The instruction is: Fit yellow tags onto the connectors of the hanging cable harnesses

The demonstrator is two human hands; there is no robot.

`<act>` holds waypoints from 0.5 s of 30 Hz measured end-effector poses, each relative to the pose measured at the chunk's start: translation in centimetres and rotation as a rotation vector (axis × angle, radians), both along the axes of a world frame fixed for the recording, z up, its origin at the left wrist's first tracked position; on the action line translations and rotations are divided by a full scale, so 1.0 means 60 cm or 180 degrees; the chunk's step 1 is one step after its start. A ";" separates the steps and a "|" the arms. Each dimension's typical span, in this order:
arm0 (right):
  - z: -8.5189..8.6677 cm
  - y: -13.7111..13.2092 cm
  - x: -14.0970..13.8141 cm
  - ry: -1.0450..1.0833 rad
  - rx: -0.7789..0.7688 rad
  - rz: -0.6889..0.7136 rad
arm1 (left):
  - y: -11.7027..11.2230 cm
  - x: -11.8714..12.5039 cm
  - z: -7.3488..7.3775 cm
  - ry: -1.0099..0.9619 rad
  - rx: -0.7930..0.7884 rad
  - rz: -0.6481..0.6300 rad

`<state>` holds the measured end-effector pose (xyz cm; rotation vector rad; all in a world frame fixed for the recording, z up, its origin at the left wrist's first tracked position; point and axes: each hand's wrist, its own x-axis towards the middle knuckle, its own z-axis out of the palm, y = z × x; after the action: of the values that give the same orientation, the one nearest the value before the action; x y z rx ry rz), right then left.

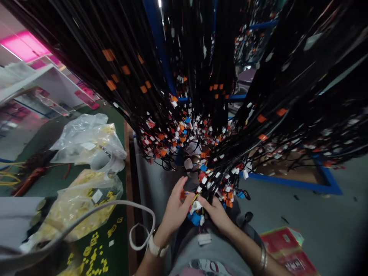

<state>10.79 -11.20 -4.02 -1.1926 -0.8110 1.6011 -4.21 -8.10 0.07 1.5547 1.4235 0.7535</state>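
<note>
A bundle of black wire harnesses (227,163) slants down from the right to the front of my body. Its end carries white, blue, orange and red plug connectors. My right hand (217,214) is closed around the wires near this end, the thumb on the near side by a white connector (196,206). A blue connector (195,219) hangs just below. At the left of the bundle is my left hand (176,203), its fingers stretched out and apart, the thumb close to the connectors. Whether that thumb touches them I cannot tell.
Thick curtains of hanging harnesses (115,76) fill the space ahead, on a blue frame (293,184). At left, a green-topped bench (116,245) bears plastic bags of small yellow parts (77,214), a white cup (107,163) and a grey cable (126,203). A red packet (287,247) lies on the floor.
</note>
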 end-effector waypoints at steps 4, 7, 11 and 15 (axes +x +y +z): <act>0.036 0.001 -0.015 -0.0419 0.0513 0.0277 | 0.007 -0.011 0.027 0.0389 0.0640 0.0123; 0.025 0.021 -0.015 -0.1000 0.0628 0.0450 | 0.016 -0.014 0.035 0.0839 0.1055 0.0406; -0.022 0.064 0.002 -0.2078 0.0164 0.0393 | 0.013 0.004 0.019 0.1018 0.1228 0.0302; -0.056 0.073 0.012 -0.2171 0.0148 0.0203 | 0.003 0.033 -0.015 0.1015 0.1100 -0.0103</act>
<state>11.50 -6.85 -7.40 -1.7210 -1.3121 1.2069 -2.21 -7.94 -0.82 2.0323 1.5484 0.7883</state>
